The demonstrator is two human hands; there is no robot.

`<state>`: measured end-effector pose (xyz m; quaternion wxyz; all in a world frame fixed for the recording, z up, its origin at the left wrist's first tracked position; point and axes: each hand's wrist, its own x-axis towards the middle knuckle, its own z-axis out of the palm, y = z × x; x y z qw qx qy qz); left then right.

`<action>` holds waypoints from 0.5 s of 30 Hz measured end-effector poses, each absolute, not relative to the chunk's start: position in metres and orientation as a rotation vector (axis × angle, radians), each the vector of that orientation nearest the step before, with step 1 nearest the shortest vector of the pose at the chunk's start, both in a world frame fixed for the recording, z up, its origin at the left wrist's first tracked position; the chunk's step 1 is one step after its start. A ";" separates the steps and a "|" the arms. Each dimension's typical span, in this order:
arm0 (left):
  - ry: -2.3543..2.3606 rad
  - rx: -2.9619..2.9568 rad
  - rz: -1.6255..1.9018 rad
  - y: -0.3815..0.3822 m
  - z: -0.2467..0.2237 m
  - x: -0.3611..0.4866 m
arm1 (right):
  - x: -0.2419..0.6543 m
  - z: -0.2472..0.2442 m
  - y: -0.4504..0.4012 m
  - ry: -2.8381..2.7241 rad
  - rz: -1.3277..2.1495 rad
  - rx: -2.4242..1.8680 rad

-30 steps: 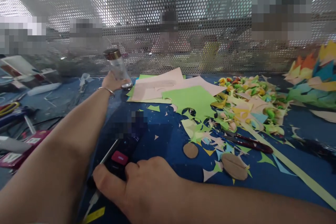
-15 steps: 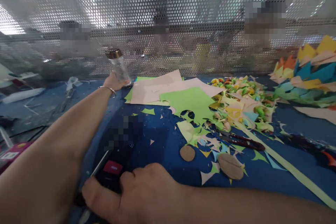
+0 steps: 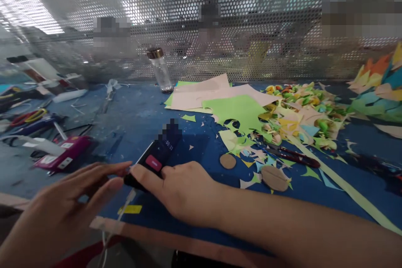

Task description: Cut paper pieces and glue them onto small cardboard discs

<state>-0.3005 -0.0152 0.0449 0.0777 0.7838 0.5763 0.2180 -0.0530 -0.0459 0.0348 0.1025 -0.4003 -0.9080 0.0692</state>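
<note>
My right hand [image 3: 188, 192] grips a black smartphone [image 3: 147, 173] by its lower end, thumb along the near edge. A red button and a timer show on its dark screen. A white cable [image 3: 125, 205] runs down from the phone's bottom end. My left hand [image 3: 75, 201] reaches in from the lower left, fingers stretched out and thumb apart, fingertips close to the phone's lower corner. Whether they touch it I cannot tell. A clear bottle [image 3: 161, 73] with a brown metallic lid stands by the mesh, away from both hands.
Pink and green paper sheets [image 3: 238, 111] lie mid-table, with a heap of coloured paper pieces [image 3: 301, 100] to their right. Red-handled scissors [image 3: 295, 157] and two brown discs [image 3: 228, 161] lie among scraps. A magenta box [image 3: 64, 155] and tools are at left. Perforated mesh [image 3: 179, 29] closes the back.
My left hand has let go of the bottle and come back to the phone. The bottle now stands upright on the table. The phone in my right hand appears higher in view.
</note>
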 end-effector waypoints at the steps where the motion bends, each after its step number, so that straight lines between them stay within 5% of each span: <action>1: 1.693 2.322 0.722 -0.022 0.040 -0.298 | -0.053 0.034 -0.046 -2.683 0.182 -1.172; 15: 1.908 1.998 0.913 -0.014 0.035 -0.275 | -0.044 0.022 -0.042 -2.661 0.121 -1.114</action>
